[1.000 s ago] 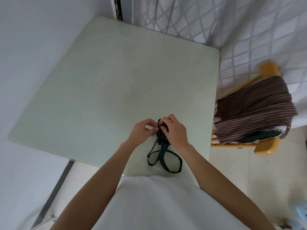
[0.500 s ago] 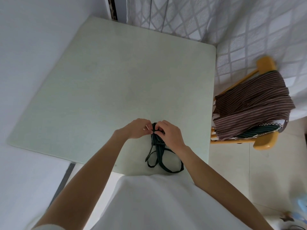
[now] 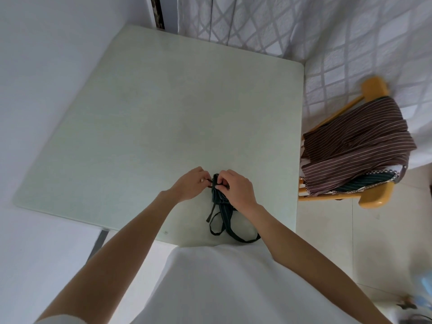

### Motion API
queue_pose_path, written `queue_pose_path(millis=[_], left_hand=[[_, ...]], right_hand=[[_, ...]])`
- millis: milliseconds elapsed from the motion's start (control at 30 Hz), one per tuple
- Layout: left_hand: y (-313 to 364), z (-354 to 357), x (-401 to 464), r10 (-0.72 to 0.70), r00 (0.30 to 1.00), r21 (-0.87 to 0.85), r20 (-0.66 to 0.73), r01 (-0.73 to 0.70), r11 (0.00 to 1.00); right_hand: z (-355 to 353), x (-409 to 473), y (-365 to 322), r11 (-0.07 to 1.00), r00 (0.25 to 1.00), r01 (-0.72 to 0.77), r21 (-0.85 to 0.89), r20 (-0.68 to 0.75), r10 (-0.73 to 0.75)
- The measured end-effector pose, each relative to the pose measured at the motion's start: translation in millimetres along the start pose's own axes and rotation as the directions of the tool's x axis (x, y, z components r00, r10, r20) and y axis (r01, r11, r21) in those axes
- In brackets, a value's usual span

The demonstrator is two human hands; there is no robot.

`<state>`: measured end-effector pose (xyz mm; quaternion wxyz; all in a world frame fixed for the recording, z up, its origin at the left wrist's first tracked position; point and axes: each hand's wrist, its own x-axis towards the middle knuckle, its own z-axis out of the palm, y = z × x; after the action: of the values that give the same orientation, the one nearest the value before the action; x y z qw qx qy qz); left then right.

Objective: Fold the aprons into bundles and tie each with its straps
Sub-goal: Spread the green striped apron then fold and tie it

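With the bundle [image 3: 218, 195] near the table's [image 3: 163, 113] front edge, our left hand [image 3: 190, 185] and right hand [image 3: 236, 188] each pinch a strap [image 3: 233, 230]; uneven tension risks a loose knot.

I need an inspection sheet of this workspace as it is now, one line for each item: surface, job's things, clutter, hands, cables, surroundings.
Surface: pale green square table, glossy top.
Job's things: dark green striped apron bundle near the table's front edge, its dark straps looping toward the person; brown striped aprons piled on a yellow wooden chair, with a green striped apron under them.
Clutter: nothing seen on the table.
Hands: left hand pinches a strap end at the bundle's top; right hand grips the bundle's top and strap.
Cables: nothing seen.
Surroundings: white wall on the left, white diamond-patterned curtain behind, pale tiled floor.
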<state>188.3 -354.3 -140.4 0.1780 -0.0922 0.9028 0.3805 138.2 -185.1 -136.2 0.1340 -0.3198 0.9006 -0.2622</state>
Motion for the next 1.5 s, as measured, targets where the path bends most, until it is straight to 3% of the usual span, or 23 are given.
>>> queue_pose_path(millis=[100, 233, 433, 500, 600, 700, 833, 1100, 1200, 1267, 1367, 1433, 1500], left_hand=[[4.8, 4.7, -5.4, -0.161, 0.976, -0.485, 0.15, 0.214, 0.848], [3.4, 12.8, -14.2, -0.174, 0.98, -0.676, 0.094, 0.191, 0.712], [-1.8, 24.4, -5.9, -0.286, 0.929, -0.519, -0.234, 0.129, 0.845], [-9.7, 25.0, -4.0, -0.164, 0.923, -0.33, -0.348, 0.043, 0.943], [-19.2, 20.5, -1.0, -0.043, 0.908, -0.2, -0.417, -0.046, 0.979], [-21.8, 19.8, 1.0, -0.189, 0.901, -0.296, -0.391, 0.072, 0.953], [-26.9, 26.2, 3.9, -0.432, 0.847, -0.488, -0.309, 0.248, 0.837], [-29.4, 30.5, 4.3, -0.58, 0.763, -0.639, -0.284, 0.3, 0.708], [-23.3, 24.5, -2.0, -0.483, 0.837, -0.612, -0.258, 0.245, 0.752], [-17.0, 22.8, -13.8, -0.428, 0.851, -0.609, -0.305, 0.171, 0.775], [-7.1, 28.2, -42.7, -0.381, 0.836, -0.59, -0.395, 0.086, 0.803], [-5.9, 37.0, -60.1, -0.148, 0.896, -0.37, -0.419, -0.019, 0.929], [-4.7, 48.0, -72.2, 0.236, 0.919, -0.075, -0.315, -0.273, 0.959]], right_hand=[[0.7, 0.0, -1.0, 1.0, 1.0, -0.013, 0.0, 0.0, 0.013], [-0.9, -0.4, -2.3, 0.999, 0.999, -0.034, 0.004, 0.006, 0.034], [-0.4, 1.1, -2.9, 0.995, 0.997, -0.078, 0.055, 0.033, 0.077], [-1.1, 0.9, -1.8, 0.992, 0.995, -0.092, 0.084, 0.042, 0.089], [-4.0, -1.0, 2.7, 0.986, 0.994, -0.109, 0.127, 0.039, 0.105], [-4.3, -6.3, 6.2, 0.976, 0.991, -0.136, 0.168, 0.024, 0.133], [-5.4, -12.2, 6.8, 0.97, 0.986, -0.166, 0.175, 0.016, 0.166], [-4.7, -10.8, 8.3, 0.945, 0.975, -0.223, 0.24, 0.056, 0.216], [-14.7, -15.3, 10.2, 0.882, 0.971, -0.232, 0.411, 0.04, 0.237], [-21.8, -28.8, 15.1, 0.808, 0.95, -0.272, 0.523, 0.009, 0.314], [-17.2, -63.4, 24.8, 0.843, 0.922, -0.322, 0.431, -0.061, 0.383], [-6.3, -85.8, 30.2, 0.936, 0.96, -0.274, 0.221, 0.014, 0.278], [5.5, -104.2, 33.3, 0.999, 0.99, -0.05, -0.006, 0.134, 0.051]])
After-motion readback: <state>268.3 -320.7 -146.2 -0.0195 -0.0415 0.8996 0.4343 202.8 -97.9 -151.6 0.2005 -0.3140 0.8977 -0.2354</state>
